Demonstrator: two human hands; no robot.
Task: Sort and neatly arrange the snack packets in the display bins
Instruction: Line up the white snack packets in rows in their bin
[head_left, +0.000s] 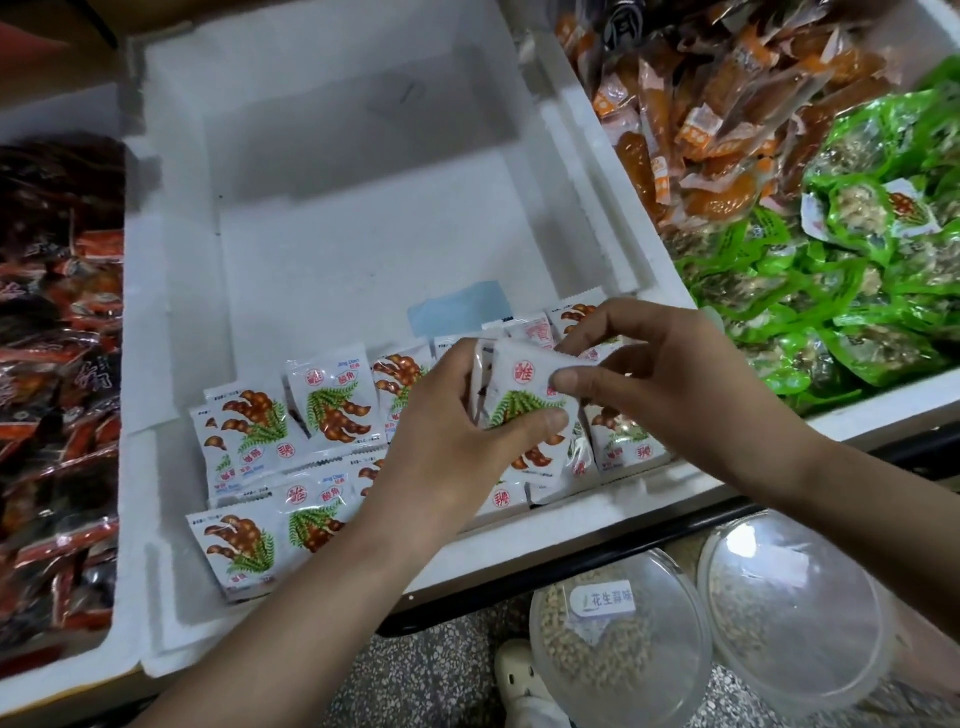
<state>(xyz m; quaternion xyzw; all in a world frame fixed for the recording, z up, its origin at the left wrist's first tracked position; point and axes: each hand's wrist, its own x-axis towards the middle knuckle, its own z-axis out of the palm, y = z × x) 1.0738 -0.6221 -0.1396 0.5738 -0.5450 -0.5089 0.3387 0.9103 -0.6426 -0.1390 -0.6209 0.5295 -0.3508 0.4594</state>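
White tamarind packets with brown pods and green leaves lie in rows along the near side of the white foam bin. My left hand grips a small stack of these packets above the rows, thumb across the front one. My right hand pinches the same stack at its upper right corner with thumb and fingers. One stray white tamarind packet sits among the green packets in the right bin.
The far half of the middle bin is bare foam with a blue patch. Dark red packets fill the left bin. Orange packets and green packets fill the right bin. Two lidded clear tubs stand on the floor below.
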